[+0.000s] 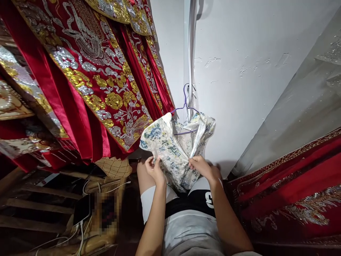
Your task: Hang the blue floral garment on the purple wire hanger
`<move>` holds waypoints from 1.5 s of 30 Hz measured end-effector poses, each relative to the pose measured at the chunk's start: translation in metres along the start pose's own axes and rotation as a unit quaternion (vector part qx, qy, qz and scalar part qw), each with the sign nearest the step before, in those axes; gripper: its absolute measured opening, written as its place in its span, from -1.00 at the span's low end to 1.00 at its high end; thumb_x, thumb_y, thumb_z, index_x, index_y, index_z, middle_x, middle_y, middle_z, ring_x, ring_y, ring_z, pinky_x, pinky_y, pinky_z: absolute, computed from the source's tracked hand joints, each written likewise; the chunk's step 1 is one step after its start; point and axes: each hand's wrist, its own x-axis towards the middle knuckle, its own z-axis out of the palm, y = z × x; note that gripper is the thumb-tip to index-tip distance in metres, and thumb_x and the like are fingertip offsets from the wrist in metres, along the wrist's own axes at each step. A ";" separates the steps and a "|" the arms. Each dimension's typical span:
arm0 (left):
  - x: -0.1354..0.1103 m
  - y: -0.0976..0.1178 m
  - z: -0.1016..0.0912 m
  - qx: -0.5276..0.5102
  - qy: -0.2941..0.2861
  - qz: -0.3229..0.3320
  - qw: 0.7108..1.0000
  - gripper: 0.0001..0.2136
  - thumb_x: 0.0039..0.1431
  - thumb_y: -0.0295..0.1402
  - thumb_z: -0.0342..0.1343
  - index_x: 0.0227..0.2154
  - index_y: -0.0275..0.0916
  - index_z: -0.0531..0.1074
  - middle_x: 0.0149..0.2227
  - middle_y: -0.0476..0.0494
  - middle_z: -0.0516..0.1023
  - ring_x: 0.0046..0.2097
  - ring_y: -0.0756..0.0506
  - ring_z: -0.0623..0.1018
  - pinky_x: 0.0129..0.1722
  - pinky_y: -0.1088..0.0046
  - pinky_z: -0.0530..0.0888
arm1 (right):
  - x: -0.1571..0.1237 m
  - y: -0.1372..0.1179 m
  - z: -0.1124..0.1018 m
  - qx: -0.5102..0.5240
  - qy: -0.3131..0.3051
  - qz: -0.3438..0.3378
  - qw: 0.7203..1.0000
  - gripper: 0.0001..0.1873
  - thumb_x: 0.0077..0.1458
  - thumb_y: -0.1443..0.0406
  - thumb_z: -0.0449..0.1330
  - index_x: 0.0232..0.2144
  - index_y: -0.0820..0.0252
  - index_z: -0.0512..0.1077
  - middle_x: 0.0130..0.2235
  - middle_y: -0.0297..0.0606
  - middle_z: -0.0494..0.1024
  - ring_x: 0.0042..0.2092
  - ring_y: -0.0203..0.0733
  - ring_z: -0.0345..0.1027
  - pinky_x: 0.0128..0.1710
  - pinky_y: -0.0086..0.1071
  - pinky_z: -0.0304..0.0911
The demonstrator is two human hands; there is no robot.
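A white garment with blue and yellow flowers point(173, 149) hangs in front of my legs on a thin purple hanger point(185, 103). Its neck opening runs down in a V, and a white strip that looks like a zipper edge point(198, 137) lines the right side. At the bottom of that V, the fingers of my right hand point(199, 166) are pinched on the fabric; whether they hold a zipper pull is too small to tell. My left hand point(156, 169) grips the garment's left side between thumb and fingers. The lower part hangs between my thighs.
Red gowns with gold and silver embroidery point(114, 99) hang at the left. A wooden slatted bench point(39, 206) holds a phone point(82, 209) and white cables. Ahead is a white wall point(239, 71) with a vertical strip point(190, 53). Red embroidered fabric point(293, 199) lies at the right.
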 end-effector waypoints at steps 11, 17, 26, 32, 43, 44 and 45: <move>-0.078 -0.011 0.045 -0.007 -0.272 -0.030 0.962 -0.79 0.11 -0.23 0.23 -0.24 -0.16 0.39 -0.20 -0.17 0.52 -0.10 -0.18 0.55 -0.03 0.30 0.47 | -0.006 -0.003 0.013 0.035 0.044 -0.075 0.996 -0.55 0.17 -0.03 0.05 -0.60 0.12 0.29 -0.59 -0.37 0.30 -0.49 -0.24 0.14 -0.44 -0.34 0.02; -0.072 -0.013 0.037 0.018 -0.279 -0.004 0.960 -0.80 0.15 -0.20 0.19 -0.25 -0.20 0.43 -0.28 -0.13 0.53 -0.17 -0.16 0.56 -0.13 0.34 0.45 | -0.012 -0.010 0.005 0.136 -0.081 -0.054 0.986 -0.68 0.10 0.07 0.13 -0.56 0.12 0.29 -0.58 -0.42 0.30 -0.55 -0.33 0.05 -0.49 -0.38 -0.03; -0.076 -0.015 0.035 0.027 -0.300 0.036 0.953 -0.80 0.25 -0.18 0.14 -0.24 -0.22 0.44 -0.28 -0.13 0.53 -0.22 -0.12 0.52 -0.14 0.37 0.44 | -0.004 -0.012 0.001 0.191 -0.080 -0.030 0.978 -0.73 -0.05 0.09 0.17 -0.60 0.13 0.36 -0.68 -0.46 0.22 -0.60 -0.35 0.00 -0.57 -0.40 -0.10; -0.073 -0.020 0.038 0.039 -0.328 0.073 0.941 -0.83 0.26 -0.25 0.12 -0.38 -0.18 0.29 -0.37 -0.03 0.36 -0.30 -0.07 0.40 -0.22 0.42 0.36 | 0.021 -0.055 -0.034 0.263 0.005 -0.049 0.963 -0.68 -0.10 0.04 0.29 -0.54 0.18 0.45 -0.71 -0.49 0.23 -0.65 -0.42 -0.08 -0.63 -0.44 -0.23; -0.046 -0.026 0.035 0.121 -0.415 0.090 0.897 -0.79 0.21 -0.33 0.04 -0.47 -0.15 0.12 -0.44 0.03 0.25 -0.38 -0.04 0.28 -0.30 0.44 0.26 | 0.019 -0.151 -0.054 0.302 0.077 -0.208 0.927 -0.79 0.10 0.22 0.19 -0.51 0.21 0.45 -0.66 -0.41 0.34 -0.63 -0.43 0.08 -0.64 -0.52 -0.06; -0.043 -0.022 0.033 0.129 -0.426 0.090 0.891 -0.80 0.20 -0.36 0.04 -0.47 -0.16 0.13 -0.44 0.03 0.27 -0.37 -0.04 0.30 -0.29 0.44 0.27 | 0.016 -0.147 -0.052 0.303 0.080 -0.210 0.926 -0.79 0.10 0.23 0.18 -0.52 0.20 0.44 -0.66 -0.41 0.34 -0.62 -0.42 0.10 -0.63 -0.52 -0.05; -0.040 -0.016 0.033 0.133 -0.438 0.094 0.884 -0.82 0.20 -0.38 0.04 -0.47 -0.16 0.16 -0.44 0.02 0.30 -0.36 -0.05 0.33 -0.28 0.43 0.29 | 0.015 -0.142 -0.050 0.306 0.084 -0.208 0.925 -0.79 0.11 0.24 0.18 -0.53 0.19 0.42 -0.66 -0.42 0.33 -0.62 -0.41 0.11 -0.62 -0.52 -0.04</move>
